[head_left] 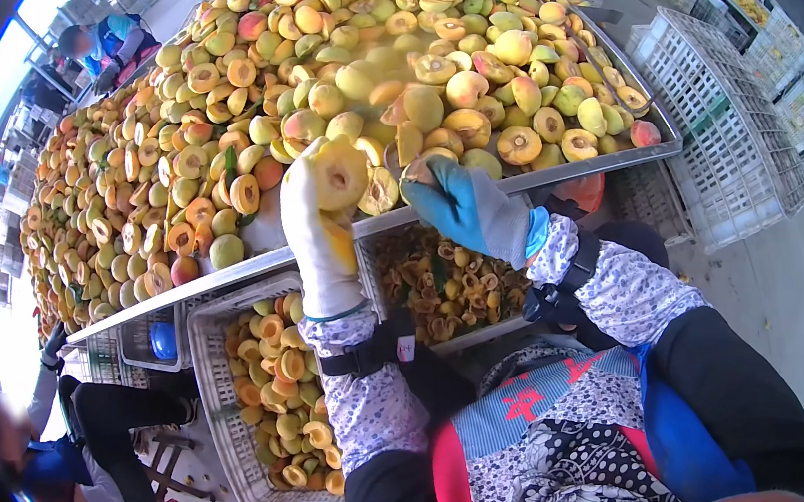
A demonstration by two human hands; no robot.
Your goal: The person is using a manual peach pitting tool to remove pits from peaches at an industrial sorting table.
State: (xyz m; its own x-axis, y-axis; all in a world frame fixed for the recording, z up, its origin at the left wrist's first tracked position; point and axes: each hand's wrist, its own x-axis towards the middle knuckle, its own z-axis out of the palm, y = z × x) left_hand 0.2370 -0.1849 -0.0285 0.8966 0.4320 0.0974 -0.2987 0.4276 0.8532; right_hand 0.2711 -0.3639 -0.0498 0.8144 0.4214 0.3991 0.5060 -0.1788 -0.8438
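My left hand (323, 236), in a white glove, grips a pale yellow peach half (340, 174) cut side up, above the front rim of the metal table (277, 258), which is heaped with halved peaches (209, 154). To its right, my right hand (465, 211), in a blue-grey glove, is closed, with a small brownish thing at its fingertips that I cannot make out. Below the rim, one crate (209, 395) holds peach halves, and another bin (458, 339) holds brown scraps and pits.
At lower left a co-worker (95, 449) sits beside a stool (172, 460) and a tray with a blue object (162, 341). Other people (102, 52) are at upper left and upper right. Plastic crates (717, 122) are stacked along the right.
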